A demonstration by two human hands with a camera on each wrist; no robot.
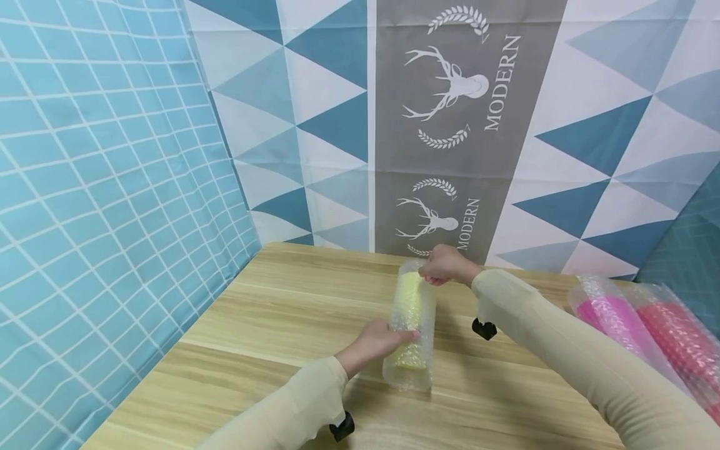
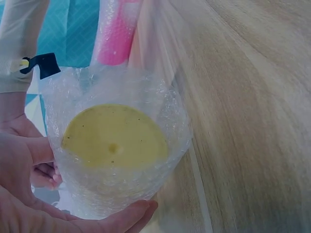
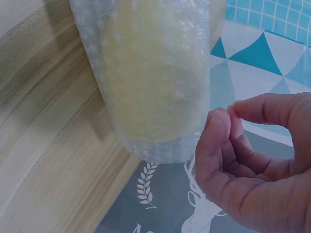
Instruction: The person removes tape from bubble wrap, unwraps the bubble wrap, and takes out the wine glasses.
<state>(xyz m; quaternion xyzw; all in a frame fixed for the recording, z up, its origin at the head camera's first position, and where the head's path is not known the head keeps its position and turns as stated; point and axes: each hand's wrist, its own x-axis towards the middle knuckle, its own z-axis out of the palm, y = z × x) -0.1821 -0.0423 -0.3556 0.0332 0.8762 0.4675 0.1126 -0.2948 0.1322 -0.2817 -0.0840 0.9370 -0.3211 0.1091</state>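
A yellow cylinder in clear bubble wrap lies on the wooden table. Its flat round yellow end shows through the loose open wrap in the left wrist view. My left hand grips the wrapped cylinder near its close end, thumb across the top. At the far end is my right hand, its fingers curled. In the right wrist view the right thumb meets the index fingertip close beside the wrap, and nothing shows between them.
On the right of the wooden table lie a pink cylinder and a red cylinder, both in bubble wrap. A patterned cloth hangs behind the table, and a blue checked cloth hangs on the left.
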